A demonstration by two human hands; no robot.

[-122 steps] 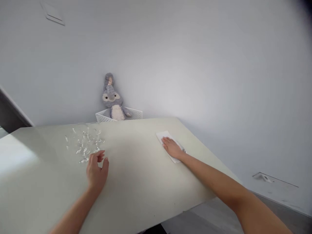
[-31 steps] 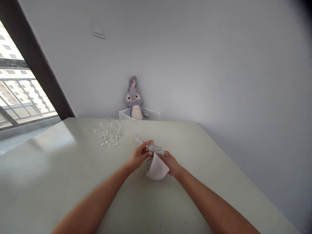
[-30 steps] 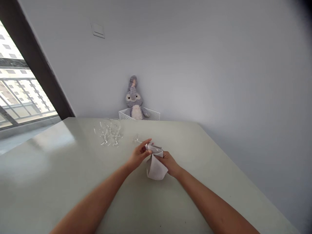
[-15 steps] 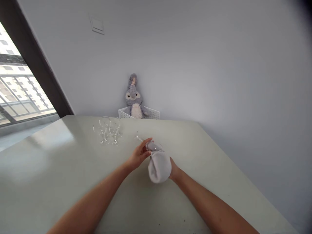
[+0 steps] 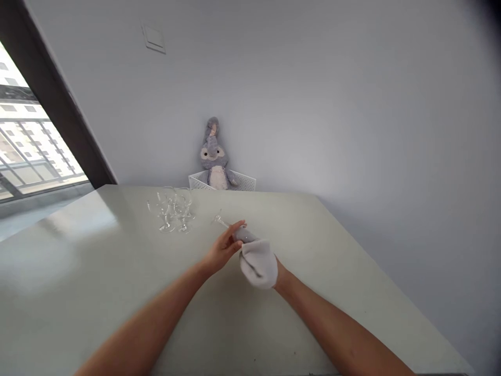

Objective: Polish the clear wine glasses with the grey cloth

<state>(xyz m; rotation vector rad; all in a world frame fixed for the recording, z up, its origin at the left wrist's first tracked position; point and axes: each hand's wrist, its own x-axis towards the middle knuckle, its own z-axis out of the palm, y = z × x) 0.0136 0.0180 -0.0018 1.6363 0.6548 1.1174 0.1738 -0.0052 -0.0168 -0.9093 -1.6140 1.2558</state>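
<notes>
Two hands are at work over one table (image 5: 336,245). One glass is in the left hand (image 5: 224,249), whose thumb and fingers close around the bowl (image 5: 247,236); one cloth (image 5: 260,263) hangs over the right hand (image 5: 280,270). The right hand's fingers are hidden by the cloth, so I cannot tell how tightly they close.

The held glass lies tilted between the hands: its one foot (image 5: 217,216) points away, beyond the left fingertips, and its mouth end runs into the cloth toward the right hand. Whitish grey shows through the bowl. Whether the foot touches the table I cannot tell.

Several more glasses (image 5: 167,226) stand in one group on the table, left of the held glass and apart from both hands. They overlap and are clear, so their exact count cannot be told; two feet show plainly at the front.

Behind the table's far edge sit one stuffed toy (image 5: 218,177) and one white basket (image 5: 247,183) around it. One switch (image 5: 154,38) is on the wall (image 5: 313,104).
</notes>
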